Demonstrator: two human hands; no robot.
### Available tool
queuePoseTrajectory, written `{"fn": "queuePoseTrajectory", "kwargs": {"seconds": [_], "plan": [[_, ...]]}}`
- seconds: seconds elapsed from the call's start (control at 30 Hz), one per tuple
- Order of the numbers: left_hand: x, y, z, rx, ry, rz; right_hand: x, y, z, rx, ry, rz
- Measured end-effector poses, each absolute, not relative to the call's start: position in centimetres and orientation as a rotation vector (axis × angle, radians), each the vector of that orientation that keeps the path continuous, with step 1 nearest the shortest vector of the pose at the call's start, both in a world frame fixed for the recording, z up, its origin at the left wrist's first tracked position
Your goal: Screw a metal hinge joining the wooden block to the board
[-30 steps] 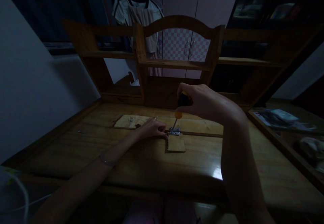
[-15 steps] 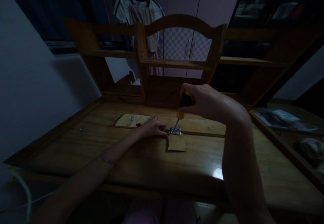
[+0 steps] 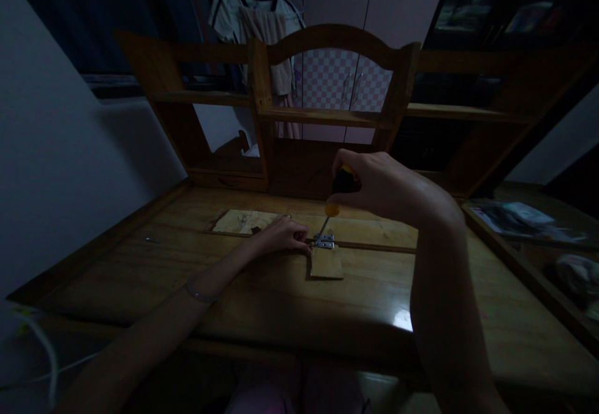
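The right hand (image 3: 374, 184) is grasping a yellow-and-black screwdriver (image 3: 332, 210) and pointing it down at the left end of a small metal hinge (image 3: 325, 244), probably working a screw there; the next move seems to be calling for a steady tip and a twist. The hinge is lying below and left of that grip, between a long wooden board (image 3: 374, 231) on the far side and a small wooden piece (image 3: 326, 264) on the near side. The left hand (image 3: 286, 235) is curling just left of the hinge, possibly pinching something too small to tell.
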State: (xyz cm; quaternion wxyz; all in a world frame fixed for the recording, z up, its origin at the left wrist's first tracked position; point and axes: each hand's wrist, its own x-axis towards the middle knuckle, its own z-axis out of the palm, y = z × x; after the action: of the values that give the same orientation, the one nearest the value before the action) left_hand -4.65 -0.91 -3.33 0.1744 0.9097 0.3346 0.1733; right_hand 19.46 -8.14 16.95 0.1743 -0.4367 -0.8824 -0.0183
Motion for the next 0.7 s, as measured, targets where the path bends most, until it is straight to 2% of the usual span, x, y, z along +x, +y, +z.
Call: {"fn": "queuePoseTrajectory", "kwargs": {"seconds": [0.7], "plan": [[-4.54,-0.84,-3.38,2.561,0.957,0.500,19.39,-8.06,16.69,-1.267,-2.514,-0.082]]}}
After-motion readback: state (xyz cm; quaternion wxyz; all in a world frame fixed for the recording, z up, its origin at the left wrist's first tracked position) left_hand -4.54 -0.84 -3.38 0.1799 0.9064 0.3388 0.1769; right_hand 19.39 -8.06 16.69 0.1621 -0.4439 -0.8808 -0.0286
